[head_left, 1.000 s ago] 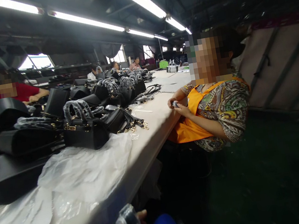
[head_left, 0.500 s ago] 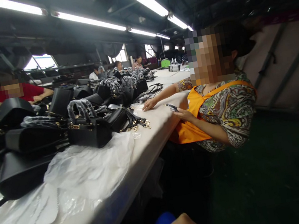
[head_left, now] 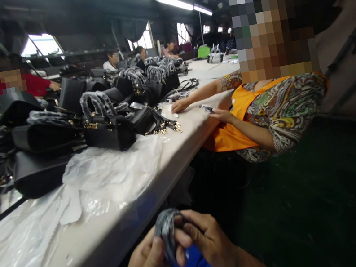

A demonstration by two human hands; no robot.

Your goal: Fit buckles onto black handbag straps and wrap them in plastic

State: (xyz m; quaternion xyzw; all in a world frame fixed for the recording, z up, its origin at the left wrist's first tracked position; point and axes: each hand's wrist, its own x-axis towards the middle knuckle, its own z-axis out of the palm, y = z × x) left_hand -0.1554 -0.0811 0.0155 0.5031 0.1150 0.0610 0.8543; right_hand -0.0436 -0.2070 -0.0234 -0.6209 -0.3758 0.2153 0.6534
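Note:
Low in the view, in front of my blue clothing, I hold a dark curved loop (head_left: 167,233) with a shiny, clear-plastic look, much like the wrapped bag handles on the table. My left hand (head_left: 148,263) is closed on it, thumb on the near side and fingertips showing through the loop. My right hand (head_left: 213,241) pinches its right side with thumb and fingers. Whether a bag hangs from the loop is hidden. Up and left of my hands stands a black handbag (head_left: 107,131) with plastic-wrapped handles.
A long pale table (head_left: 158,178) runs away on my left, heaped with black handbags and straps with gold clasps (head_left: 172,126). Crumpled clear plastic (head_left: 116,171) lies near its edge. A co-worker in an orange apron (head_left: 233,138) holds a phone-like object at right. Other people sit beyond.
My view has tilted down. Both my hands and the dark loop now show, where before only one blurred hand was at the bottom edge. The co-worker's arms have hardly moved.

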